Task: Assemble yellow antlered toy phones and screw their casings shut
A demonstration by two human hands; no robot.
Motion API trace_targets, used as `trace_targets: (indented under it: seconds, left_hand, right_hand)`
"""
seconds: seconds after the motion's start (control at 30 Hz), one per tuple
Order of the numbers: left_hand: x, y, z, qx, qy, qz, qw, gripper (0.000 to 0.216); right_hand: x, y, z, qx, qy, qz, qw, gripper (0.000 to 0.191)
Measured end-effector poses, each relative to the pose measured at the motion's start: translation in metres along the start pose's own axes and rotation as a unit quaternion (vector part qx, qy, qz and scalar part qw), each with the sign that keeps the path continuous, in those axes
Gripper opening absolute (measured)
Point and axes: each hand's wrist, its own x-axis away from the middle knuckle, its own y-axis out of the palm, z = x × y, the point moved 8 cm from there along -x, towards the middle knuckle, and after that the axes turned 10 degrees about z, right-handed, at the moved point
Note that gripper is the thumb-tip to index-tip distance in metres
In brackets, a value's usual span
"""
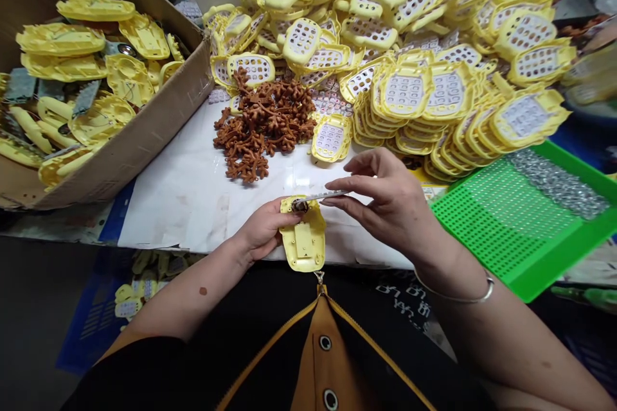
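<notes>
My left hand (263, 229) grips a yellow plastic shell (304, 245) by its left side at the table's front edge. The inside of the shell faces up, showing small posts and a raised rectangle, and a dark round part sits near its top end. Between the thumb and fingers of my right hand (380, 196) is a thin grey board (321, 196), seen edge-on. Its left end reaches over the top of the shell, close to the dark part; whether they touch I cannot tell.
Brown branched plastic pieces (265, 122) lie beyond my hands. Yellow keypad shells (405, 90) are stacked and heaped behind. At right stands a green tray (486, 231) with small metal screws (559, 183). A cardboard box (144, 122) at left holds yellow shells with boards.
</notes>
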Motion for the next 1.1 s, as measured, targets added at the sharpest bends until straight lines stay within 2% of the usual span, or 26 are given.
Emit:
trace_targets:
  seconds: [0.23,0.4,0.7,0.9,0.97,1.03,1.1]
  left_hand:
    - [0.001,0.001,0.001,-0.033,0.024,0.006,0.999,0.028]
    - [0.001,0.002,0.001,-0.049,0.029,0.011,0.998,0.033]
    - [0.003,-0.008,0.0,-0.059,0.016,0.062,0.996,0.029]
    - [0.004,-0.003,0.003,-0.065,0.05,0.02,0.996,0.034]
    - [0.004,-0.001,0.006,-0.075,0.074,0.017,0.994,0.039]
    - [0.003,-0.002,0.008,-0.088,0.094,0.033,0.991,0.036]
    - [0.003,-0.005,0.01,-0.102,0.107,0.059,0.987,0.035]
  right_hand:
    - [0.004,0.006,0.004,-0.061,0.047,-0.004,0.997,0.008]
    - [0.007,0.007,0.006,-0.065,0.083,-0.01,0.994,0.007]
    - [0.018,0.013,0.005,-0.074,0.141,-0.002,0.987,0.006]
    - [0.021,0.019,0.002,-0.101,0.185,0.012,0.977,0.006]
    - [0.014,0.02,-0.01,-0.127,0.135,-0.007,0.983,0.007]
    - [0.009,0.02,-0.03,-0.137,0.02,-0.049,0.989,0.015]
    - [0.011,0.018,-0.05,-0.12,-0.112,-0.092,0.982,0.022]
